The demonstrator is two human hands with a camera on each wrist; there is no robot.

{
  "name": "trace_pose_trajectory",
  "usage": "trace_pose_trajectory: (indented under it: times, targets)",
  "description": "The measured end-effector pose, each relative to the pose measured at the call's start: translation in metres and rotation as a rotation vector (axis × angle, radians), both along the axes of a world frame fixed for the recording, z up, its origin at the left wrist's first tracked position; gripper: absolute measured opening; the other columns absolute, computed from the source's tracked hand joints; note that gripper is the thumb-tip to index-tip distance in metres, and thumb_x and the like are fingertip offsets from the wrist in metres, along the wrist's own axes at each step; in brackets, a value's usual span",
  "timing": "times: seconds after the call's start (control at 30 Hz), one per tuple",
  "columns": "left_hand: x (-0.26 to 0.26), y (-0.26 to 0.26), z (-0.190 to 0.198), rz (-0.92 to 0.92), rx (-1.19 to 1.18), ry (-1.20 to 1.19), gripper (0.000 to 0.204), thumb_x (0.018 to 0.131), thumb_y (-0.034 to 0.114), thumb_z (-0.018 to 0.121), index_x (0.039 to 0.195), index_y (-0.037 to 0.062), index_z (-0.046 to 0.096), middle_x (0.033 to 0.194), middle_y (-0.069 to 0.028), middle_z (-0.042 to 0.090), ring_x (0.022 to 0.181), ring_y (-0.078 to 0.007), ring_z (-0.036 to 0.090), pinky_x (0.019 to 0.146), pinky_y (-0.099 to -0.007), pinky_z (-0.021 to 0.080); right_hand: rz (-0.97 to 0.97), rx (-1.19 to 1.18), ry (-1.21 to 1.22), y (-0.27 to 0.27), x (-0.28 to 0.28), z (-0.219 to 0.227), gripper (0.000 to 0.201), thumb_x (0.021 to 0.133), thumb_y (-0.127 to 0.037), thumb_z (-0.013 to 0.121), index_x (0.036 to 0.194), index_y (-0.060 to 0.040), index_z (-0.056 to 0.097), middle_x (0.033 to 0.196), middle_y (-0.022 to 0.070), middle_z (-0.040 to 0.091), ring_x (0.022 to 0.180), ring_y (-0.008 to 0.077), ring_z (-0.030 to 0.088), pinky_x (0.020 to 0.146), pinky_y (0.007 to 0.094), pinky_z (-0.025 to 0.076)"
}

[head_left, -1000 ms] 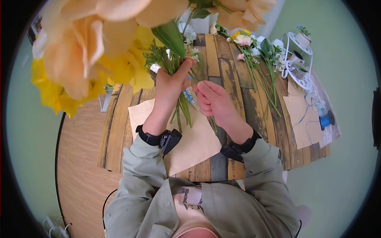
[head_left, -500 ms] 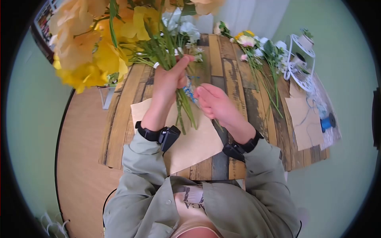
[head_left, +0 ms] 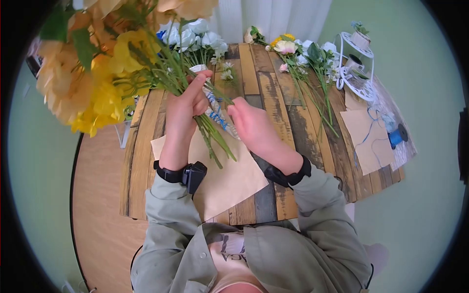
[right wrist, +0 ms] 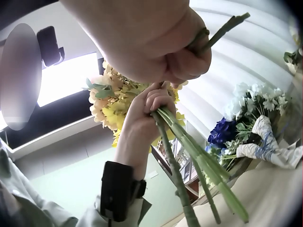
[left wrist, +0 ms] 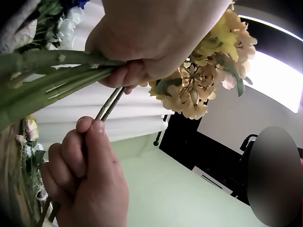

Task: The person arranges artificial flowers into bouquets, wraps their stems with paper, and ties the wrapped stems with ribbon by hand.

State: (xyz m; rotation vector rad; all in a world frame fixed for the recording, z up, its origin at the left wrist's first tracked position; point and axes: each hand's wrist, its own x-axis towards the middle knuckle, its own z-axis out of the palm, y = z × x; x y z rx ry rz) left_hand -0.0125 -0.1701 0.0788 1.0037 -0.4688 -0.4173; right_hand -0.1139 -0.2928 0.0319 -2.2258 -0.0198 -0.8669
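Yellow and peach flowers (head_left: 93,73) are bunched in the left hand (head_left: 188,102), whose fingers curl round the green stems (head_left: 212,139), raised above the near left part of a round table (head_left: 273,97). The right hand (head_left: 249,122), just beside it, pinches a thin stem (left wrist: 110,103) between thumb and curled fingers; that stem runs up into the bunch.

The tabletop is printed as weathered wooden planks, with plain pale wood along its left edge, and stands on a pale green floor; white curtains hang at the far side. A sheet of brown paper (head_left: 229,176) lies under the hands. Behind them lies a wrapped bouquet (head_left: 198,41) of white and blue flowers. Loose cut flowers (head_left: 308,63) lie at the far right, beside a white wire stand (head_left: 359,68) holding small pots. Farther right are another brown sheet (head_left: 366,139) and a blue ribbon spool (head_left: 398,136). Writing on the person's shirt is too small to read.
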Motion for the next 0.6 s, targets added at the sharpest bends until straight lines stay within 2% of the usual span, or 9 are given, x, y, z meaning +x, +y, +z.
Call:
trace_pose_trajectory:
  times: [0.07, 0.13, 0.2, 0.33, 0.4, 0.5, 0.57, 0.6]
  targets:
    - [-0.003, -0.002, 0.001, 0.002, -0.049, 0.006, 0.025, 0.089, 0.011, 0.058, 0.109, -0.0046, 0.056, 0.052, 0.0099, 0.027, 0.040, -0.0020, 0.023, 0.040, -0.0216, 0.017, -0.152, -0.275, -0.057, -0.005, -0.004, 0.009, 0.016, 0.090, -0.016, 0.052, 0.082, -0.0039, 0.045, 0.065, 0.0142, 0.057, 0.057, 0.0362, 0.058, 0.048, 0.0442, 0.043]
    - [-0.001, -0.001, 0.001, -0.044, -0.089, -0.016, 0.028, 0.090, 0.011, 0.058, 0.113, -0.0051, 0.054, 0.052, 0.0101, 0.026, 0.040, -0.0017, 0.022, 0.040, -0.0211, 0.017, -0.216, -0.320, -0.071, -0.018, -0.005, 0.014, 0.016, 0.090, -0.016, 0.053, 0.082, -0.0048, 0.045, 0.064, 0.0139, 0.056, 0.056, 0.0350, 0.057, 0.047, 0.0429, 0.044]
    - [0.005, 0.000, -0.002, 0.048, -0.121, -0.021, 0.032, 0.090, 0.012, 0.057, 0.116, -0.0051, 0.053, 0.052, 0.0102, 0.026, 0.040, -0.0016, 0.021, 0.040, -0.0207, 0.016, -0.272, -0.365, -0.083, -0.028, -0.007, 0.017, 0.015, 0.089, -0.016, 0.054, 0.081, -0.0056, 0.046, 0.063, 0.0135, 0.056, 0.054, 0.0338, 0.057, 0.046, 0.0417, 0.044]
    - [0.012, 0.003, -0.003, 0.095, -0.138, -0.024, 0.035, 0.092, 0.015, 0.055, 0.120, -0.0046, 0.051, 0.052, 0.0097, 0.023, 0.040, -0.0023, 0.019, 0.040, -0.0211, 0.016, -0.288, -0.435, -0.147, -0.032, -0.008, 0.018, 0.015, 0.089, -0.016, 0.055, 0.080, -0.0067, 0.047, 0.062, 0.0120, 0.055, 0.052, 0.0310, 0.057, 0.045, 0.0394, 0.044]
    - [0.014, 0.003, -0.002, 0.136, -0.136, -0.023, 0.034, 0.092, 0.015, 0.055, 0.119, -0.0049, 0.051, 0.052, 0.0093, 0.022, 0.040, -0.0029, 0.018, 0.040, -0.0213, 0.016, -0.277, -0.457, -0.159, -0.030, -0.006, 0.015, 0.015, 0.089, -0.017, 0.054, 0.080, -0.0069, 0.047, 0.061, 0.0114, 0.054, 0.052, 0.0302, 0.057, 0.044, 0.0386, 0.044]
    - [0.020, 0.010, -0.002, 0.163, -0.264, -0.012, 0.031, 0.092, 0.014, 0.054, 0.116, -0.0054, 0.052, 0.052, 0.0090, 0.020, 0.040, -0.0029, 0.017, 0.040, -0.0217, 0.015, -0.331, -0.495, -0.160, -0.032, -0.004, 0.011, 0.015, 0.089, -0.017, 0.054, 0.080, -0.0072, 0.048, 0.061, 0.0102, 0.054, 0.052, 0.0287, 0.058, 0.045, 0.0373, 0.045]
    - [0.026, 0.018, 0.001, 0.232, -0.339, -0.004, 0.028, 0.093, 0.014, 0.053, 0.113, -0.0059, 0.052, 0.052, 0.0088, 0.020, 0.040, -0.0027, 0.017, 0.040, -0.0217, 0.015, -0.454, -0.532, -0.073, -0.040, -0.004, 0.012, 0.015, 0.090, -0.018, 0.054, 0.080, -0.0072, 0.049, 0.063, 0.0102, 0.056, 0.054, 0.0292, 0.058, 0.046, 0.0376, 0.046]
    - [0.028, 0.023, 0.002, 0.245, -0.341, -0.010, 0.028, 0.093, 0.014, 0.053, 0.113, -0.0059, 0.052, 0.052, 0.0088, 0.020, 0.040, -0.0027, 0.017, 0.040, -0.0217, 0.015, -0.441, -0.532, -0.081, -0.044, -0.004, 0.012, 0.015, 0.090, -0.018, 0.054, 0.080, -0.0072, 0.049, 0.063, 0.0102, 0.056, 0.054, 0.0292, 0.058, 0.046, 0.0376, 0.046]
